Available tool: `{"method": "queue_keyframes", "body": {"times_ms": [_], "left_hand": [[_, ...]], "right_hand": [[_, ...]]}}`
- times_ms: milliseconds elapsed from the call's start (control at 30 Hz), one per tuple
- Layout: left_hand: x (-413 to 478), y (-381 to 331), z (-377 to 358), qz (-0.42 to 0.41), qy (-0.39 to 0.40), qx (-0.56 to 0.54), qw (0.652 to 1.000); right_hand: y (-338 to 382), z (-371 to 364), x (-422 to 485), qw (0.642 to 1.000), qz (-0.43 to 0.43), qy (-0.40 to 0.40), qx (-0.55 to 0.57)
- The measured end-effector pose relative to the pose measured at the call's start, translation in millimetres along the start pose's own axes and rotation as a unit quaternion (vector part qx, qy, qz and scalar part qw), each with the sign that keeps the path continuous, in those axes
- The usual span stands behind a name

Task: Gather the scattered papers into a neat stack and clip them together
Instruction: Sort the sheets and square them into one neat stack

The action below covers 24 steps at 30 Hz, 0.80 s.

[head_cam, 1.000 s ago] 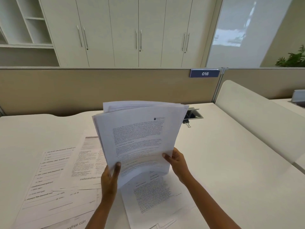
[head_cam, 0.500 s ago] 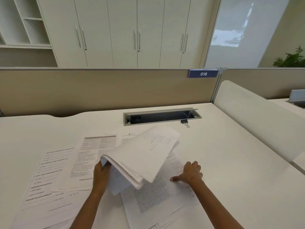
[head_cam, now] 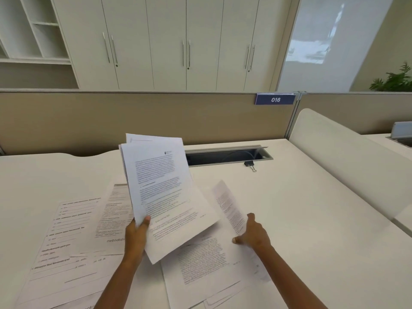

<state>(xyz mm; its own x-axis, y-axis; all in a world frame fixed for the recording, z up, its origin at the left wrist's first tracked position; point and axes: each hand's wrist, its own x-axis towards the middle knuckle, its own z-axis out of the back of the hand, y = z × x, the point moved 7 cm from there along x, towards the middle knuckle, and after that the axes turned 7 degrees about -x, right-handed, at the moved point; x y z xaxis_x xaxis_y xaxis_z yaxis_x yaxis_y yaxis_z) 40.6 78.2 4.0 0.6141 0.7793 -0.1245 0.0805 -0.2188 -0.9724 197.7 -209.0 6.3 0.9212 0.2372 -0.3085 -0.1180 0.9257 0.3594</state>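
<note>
OFFICE DESK: On the near left of a white desk, two loose sheets lie overlapping, a ruled form and, partly over it, a page of printed text. Just right of them the person's left hand holds a stack of papers raised off the surface and tilted, its top toward the far partition. The thumb presses the front page near its lower left corner, and the other fingers are behind the stack, out of sight. The stack's edges are uneven, with sheets fanned out at top and bottom. Beneath its lower corner another printed page lies flat at the near centre, with more sheets showing under it at the near edge. To the right, the right hand pinches a single sheet between raised thumb and fingers; the sheet is lifted on edge and blurred. Farther off and to the right, a black binder clip sits on the desk just beside the near rim of an open cable tray, well apart from both hands. A blue plate marked 016 hangs on the partition. White cabinets stand behind, and a green plant shows at far right.
</note>
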Motion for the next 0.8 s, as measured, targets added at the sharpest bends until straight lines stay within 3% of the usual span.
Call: {"method": "queue_keyframes", "body": {"times_ms": [100,233,467,667,733,800], "left_hand": [[1,-1,4,0.001,-0.002,0.005,1.000],[1,-2,8,0.008,-0.001,0.001,1.000],[3,5,21,0.036,-0.005,-0.019,0.999],[1,13,24,0.056,0.000,-0.017,0.998],[-1,15,23,0.063,0.009,-0.020,0.998],[-4,17,20,0.071,0.025,-0.025,0.997]], "right_hand": [[-1,-3,0,0.999,0.014,0.018,0.036],[-7,3,3,0.972,0.036,0.050,0.227],[-23,92,4,0.933,0.056,-0.130,0.331],[-38,167,-20,0.837,0.072,-0.316,0.441],[-39,181,-25,0.798,0.092,-0.331,0.495],[-34,181,-23,0.771,0.116,-0.296,0.552]]}}
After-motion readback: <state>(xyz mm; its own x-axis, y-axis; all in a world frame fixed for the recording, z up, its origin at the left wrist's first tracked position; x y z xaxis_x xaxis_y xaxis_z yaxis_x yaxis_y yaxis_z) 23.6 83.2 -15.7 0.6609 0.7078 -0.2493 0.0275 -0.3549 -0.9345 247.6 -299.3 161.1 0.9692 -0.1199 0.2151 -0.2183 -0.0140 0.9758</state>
